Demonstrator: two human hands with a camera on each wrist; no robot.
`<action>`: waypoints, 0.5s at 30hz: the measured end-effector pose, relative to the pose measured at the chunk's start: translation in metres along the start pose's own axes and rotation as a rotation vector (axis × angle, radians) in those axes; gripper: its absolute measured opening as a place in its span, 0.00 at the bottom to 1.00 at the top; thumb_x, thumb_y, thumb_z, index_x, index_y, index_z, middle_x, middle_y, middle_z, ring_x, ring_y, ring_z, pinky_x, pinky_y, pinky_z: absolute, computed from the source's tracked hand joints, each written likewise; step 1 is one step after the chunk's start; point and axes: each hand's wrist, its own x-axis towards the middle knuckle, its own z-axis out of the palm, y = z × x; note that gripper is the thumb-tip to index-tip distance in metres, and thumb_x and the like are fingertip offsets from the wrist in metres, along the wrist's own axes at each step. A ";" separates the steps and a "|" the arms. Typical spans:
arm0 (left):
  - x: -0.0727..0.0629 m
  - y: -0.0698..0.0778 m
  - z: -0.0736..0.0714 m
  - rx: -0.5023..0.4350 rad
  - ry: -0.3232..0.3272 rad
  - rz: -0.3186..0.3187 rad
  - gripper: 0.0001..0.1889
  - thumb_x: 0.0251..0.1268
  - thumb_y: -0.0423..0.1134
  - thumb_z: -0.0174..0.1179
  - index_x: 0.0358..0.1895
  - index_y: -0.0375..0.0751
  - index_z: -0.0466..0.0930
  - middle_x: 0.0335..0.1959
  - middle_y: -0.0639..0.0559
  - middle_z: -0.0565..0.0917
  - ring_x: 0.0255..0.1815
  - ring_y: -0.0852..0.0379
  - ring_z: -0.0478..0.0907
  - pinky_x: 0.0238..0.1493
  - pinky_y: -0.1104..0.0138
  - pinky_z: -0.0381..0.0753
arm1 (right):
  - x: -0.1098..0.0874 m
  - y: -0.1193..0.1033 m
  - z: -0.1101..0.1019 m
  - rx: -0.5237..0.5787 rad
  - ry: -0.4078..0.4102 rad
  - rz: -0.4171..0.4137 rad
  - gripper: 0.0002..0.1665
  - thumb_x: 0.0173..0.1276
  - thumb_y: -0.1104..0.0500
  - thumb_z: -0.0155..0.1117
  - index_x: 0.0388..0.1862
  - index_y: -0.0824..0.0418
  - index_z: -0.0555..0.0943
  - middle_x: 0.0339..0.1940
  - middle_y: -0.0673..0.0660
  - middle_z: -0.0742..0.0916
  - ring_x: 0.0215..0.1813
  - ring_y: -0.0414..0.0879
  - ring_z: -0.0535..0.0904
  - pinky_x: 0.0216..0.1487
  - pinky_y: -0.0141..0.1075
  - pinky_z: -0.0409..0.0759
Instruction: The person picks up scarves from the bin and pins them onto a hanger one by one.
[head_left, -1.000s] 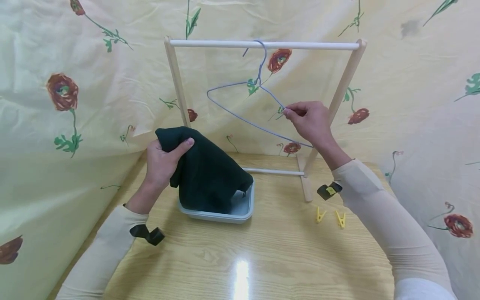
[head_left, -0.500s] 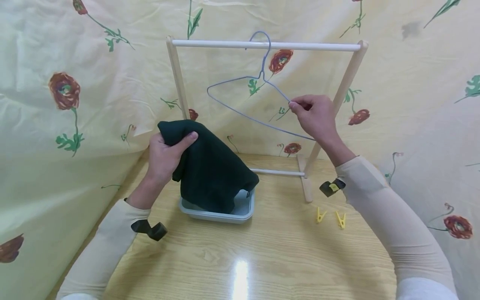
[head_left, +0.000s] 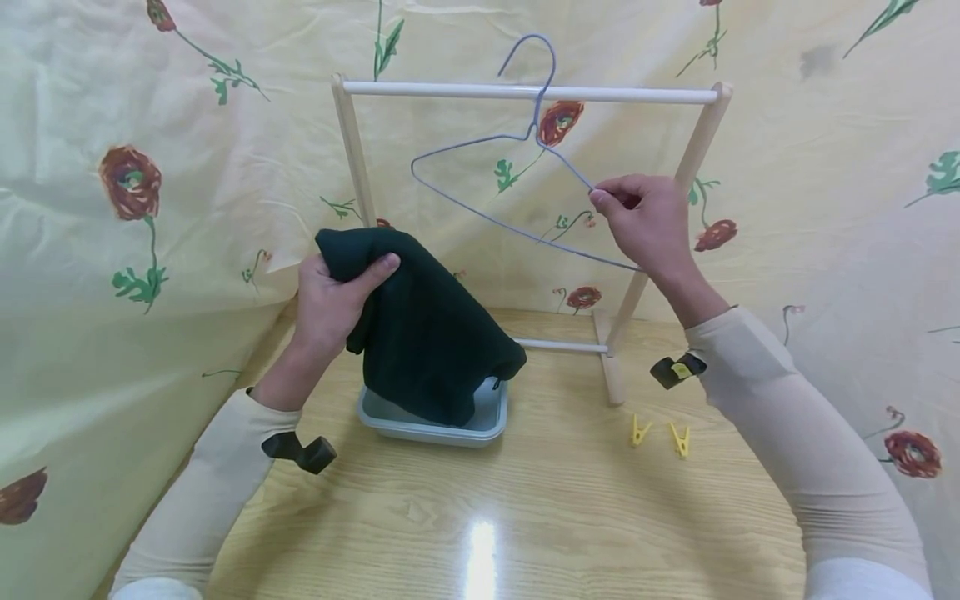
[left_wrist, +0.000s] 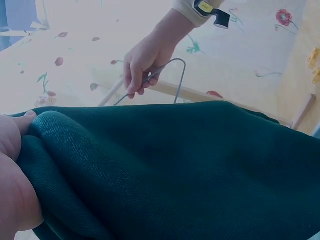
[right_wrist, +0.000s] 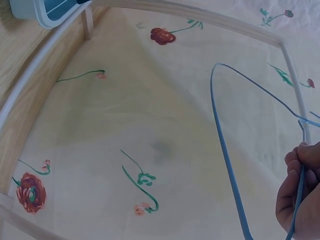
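Observation:
My left hand (head_left: 330, 308) grips a dark green cloth (head_left: 427, 325) by its upper left end, thumb on top. In the left wrist view, the cloth (left_wrist: 165, 160) fills the lower part and hides most of my fingers. It hangs over a light grey-blue plastic tub (head_left: 435, 435), overlapping its rim. With thumb and fingertips, my right hand (head_left: 648, 221) pinches the right shoulder of a blue wire hanger (head_left: 536, 125). The hanger's hook rises above the rack's top rail in the head view. The right wrist view shows the bare hanger (right_wrist: 226, 155) beside my curled fingers.
A small garment rack (head_left: 450, 89) with a white top rail and wooden posts stands at the back of the wooden table (head_left: 570, 517). Two yellow clothespins, one (head_left: 638, 432) left of the other (head_left: 680, 440), lie at the right. Flowered fabric (head_left: 225, 150) surrounds the table.
My right hand has moved up and to the right, lifting the hanger's hook from the rail to above it. My left hand and the cloth have risen slightly.

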 end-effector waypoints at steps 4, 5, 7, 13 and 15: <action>0.001 0.003 0.002 -0.004 -0.008 -0.012 0.07 0.66 0.33 0.69 0.44 0.46 0.88 0.40 0.55 0.89 0.42 0.52 0.86 0.50 0.63 0.83 | -0.001 -0.002 -0.008 -0.006 0.029 -0.027 0.15 0.73 0.54 0.67 0.46 0.65 0.90 0.31 0.47 0.89 0.29 0.35 0.77 0.33 0.26 0.72; 0.001 0.003 0.002 -0.007 -0.012 -0.011 0.07 0.66 0.33 0.69 0.44 0.46 0.88 0.40 0.55 0.89 0.42 0.52 0.86 0.50 0.63 0.83 | -0.002 -0.003 -0.010 -0.005 0.031 -0.031 0.15 0.73 0.54 0.67 0.47 0.64 0.90 0.32 0.48 0.90 0.30 0.34 0.77 0.33 0.26 0.72; 0.002 0.004 0.003 -0.014 -0.020 0.002 0.07 0.66 0.32 0.69 0.43 0.47 0.88 0.40 0.55 0.89 0.42 0.52 0.85 0.50 0.63 0.83 | -0.004 -0.005 -0.014 0.004 0.030 -0.034 0.15 0.73 0.54 0.68 0.47 0.64 0.90 0.33 0.47 0.90 0.30 0.33 0.79 0.33 0.25 0.73; 0.003 0.010 0.003 -0.044 -0.050 0.026 0.07 0.67 0.32 0.68 0.45 0.45 0.88 0.42 0.53 0.89 0.43 0.50 0.85 0.52 0.63 0.82 | -0.010 -0.008 -0.022 0.044 0.027 -0.052 0.14 0.72 0.56 0.69 0.47 0.65 0.90 0.30 0.40 0.89 0.31 0.31 0.81 0.32 0.23 0.74; 0.003 0.013 0.003 -0.050 -0.057 0.023 0.07 0.67 0.33 0.69 0.45 0.45 0.88 0.42 0.52 0.89 0.43 0.50 0.85 0.51 0.62 0.83 | -0.013 -0.008 -0.023 0.050 0.028 -0.060 0.13 0.71 0.56 0.70 0.46 0.65 0.90 0.29 0.35 0.87 0.30 0.31 0.81 0.32 0.23 0.74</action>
